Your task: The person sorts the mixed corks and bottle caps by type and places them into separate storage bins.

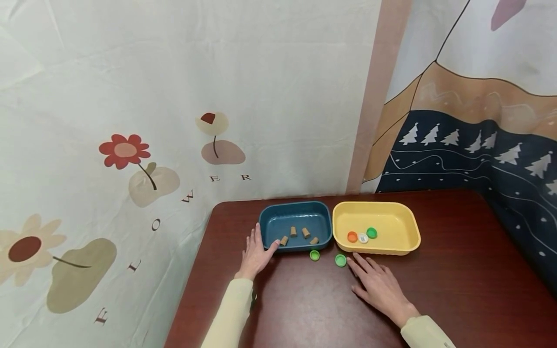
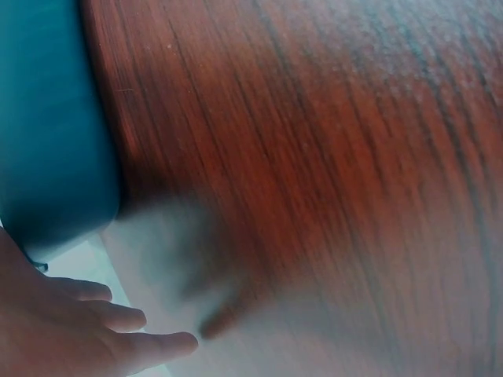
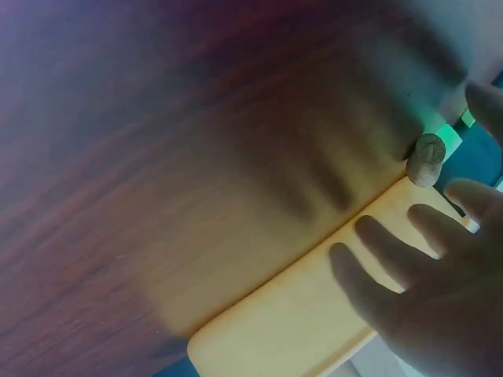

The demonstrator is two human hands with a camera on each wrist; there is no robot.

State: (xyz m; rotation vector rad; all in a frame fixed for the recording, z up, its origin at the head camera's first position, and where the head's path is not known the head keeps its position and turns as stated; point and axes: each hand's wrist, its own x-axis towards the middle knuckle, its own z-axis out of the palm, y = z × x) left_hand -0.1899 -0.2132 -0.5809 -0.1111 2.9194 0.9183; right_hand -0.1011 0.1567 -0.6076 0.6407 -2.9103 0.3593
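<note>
Seen from head height, a glossy reddish-brown table with two shallow trays side by side toward its far edge. On the left, a blue tray with four short brown corks lying toward its near wall. On the right, just beside it, a yellow tray with three caps close together in its left half: an orange cap, a white cap and a green cap. On the wood in front, a lime-green cap by the blue tray's near wall, and a light green cap just below the yellow tray's near left corner.

At the blue tray's near left corner, the left grip: a bare hand, released, with fingers extended along the outer wall and thumb at the near rim. In front of the yellow tray, the right grip: another bare hand, likewise released, fingers spread, tips near the tray's front wall. In the right wrist view, close to those fingertips, a single cork beside the tray's corner; contact with the fingers impossible to tell. Pale yellow sleeves on both arms.
</note>
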